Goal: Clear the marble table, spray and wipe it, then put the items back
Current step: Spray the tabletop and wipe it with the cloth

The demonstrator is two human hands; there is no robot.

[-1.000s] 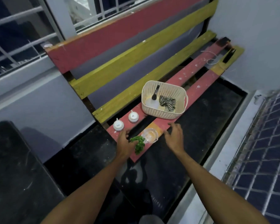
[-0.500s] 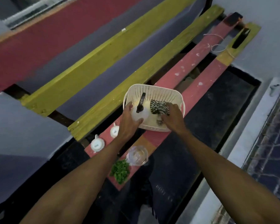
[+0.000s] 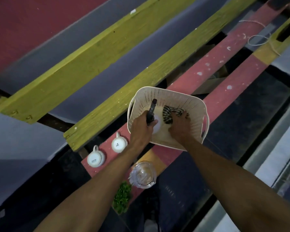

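Across frame, diagonal: painted wooden slat bench (image 3: 94, 52), red + yellow planks, backrest top-left, seat running to upper right. Both ends are cut off by the frame edge. Right of the seat: dark glossy floor (image 3: 258, 114), detail lost in low light, can't tell material.

Both forearms come in from the bottom, elbows out of frame.

Cream perforated plastic basket (image 3: 174, 97) sits on the red seat slats, mid-frame. Its near wall is partly hidden behind both wrists.

Left hand (image 3: 141, 129) is wrapped round the neck of a white plastic spray bottle (image 3: 157, 121) w/ dark trigger head, in the basket's left half, nozzle pointing at the far wall. Bottle base is hidden by the hand, so can't tell if it's resting on the basket bottom or lifted.

Right hand (image 3: 180, 127) has fingers curled down into a black-and-white striped cloth (image 3: 170, 113), grasping it, in the basket's right half just beside the bottle. Fingertips are buried in the folds.

Clear glass jar (image 3: 143, 175), seen from above, stands on the yellow patch of the front slat, near side of basket, between the forearms. Contents unclear.

Two white ceramic mugs (image 3: 95, 159) (image 3: 118, 144) sit upside down on the red slat, left of the basket, apart from each other. Base print is blurry.

Green leafy bunch (image 3: 122, 198) lies at the slat's near end, just below the jar. Real or plastic, can't tell.

Thin white string (image 3: 258, 37) is looped on the seat's far end, ends hard to trace.
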